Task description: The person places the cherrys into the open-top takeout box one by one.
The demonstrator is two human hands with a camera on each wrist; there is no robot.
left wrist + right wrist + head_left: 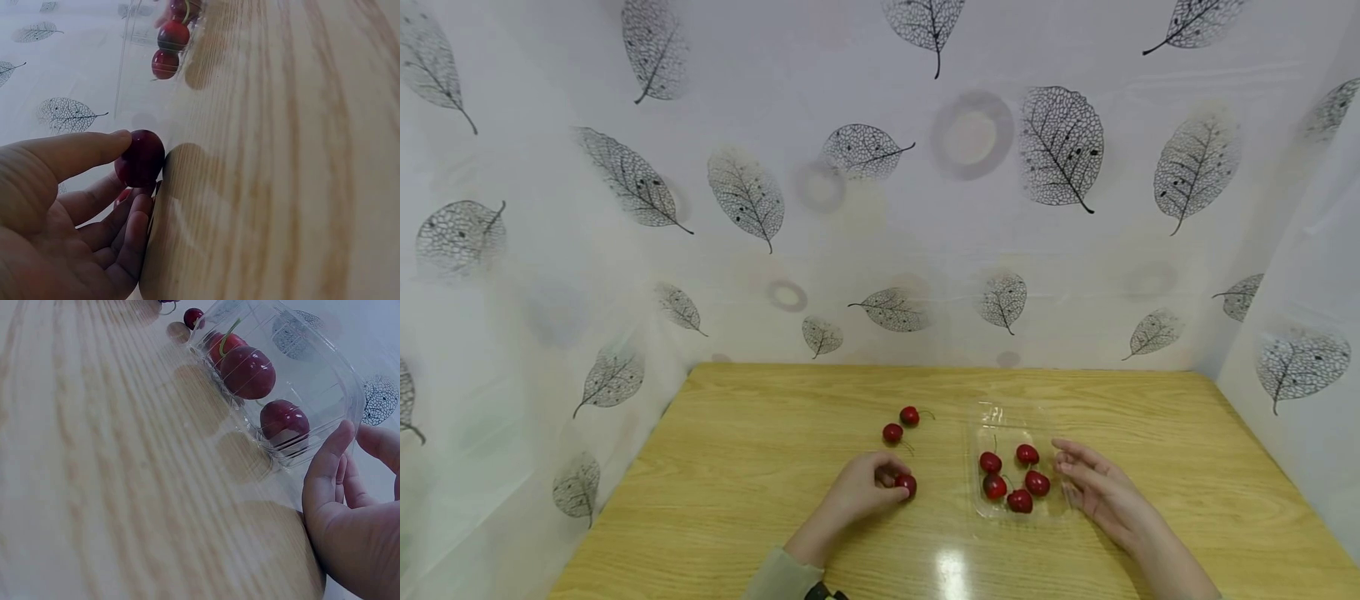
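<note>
My left hand (868, 487) pinches a dark red cherry (140, 157) between thumb and fingertips, low over the wooden table. To its right stands a clear plastic box (1022, 518), with several red cherries (1019, 500) inside, some with green stems. My right hand (1105, 492) is at the box's right end; its thumb (337, 440) and index finger touch the end wall near the corner, fingers loosely extended. Beyond my left hand, two cherries with stems, one nearer (892, 432) and one farther (910, 416), lie on the tabletop.
The wood-grain table (760, 417) ends at a pale curtain (880, 217) printed with dark leaves, which rises behind it and along both sides. A bright light reflection shows on the tabletop near the front.
</note>
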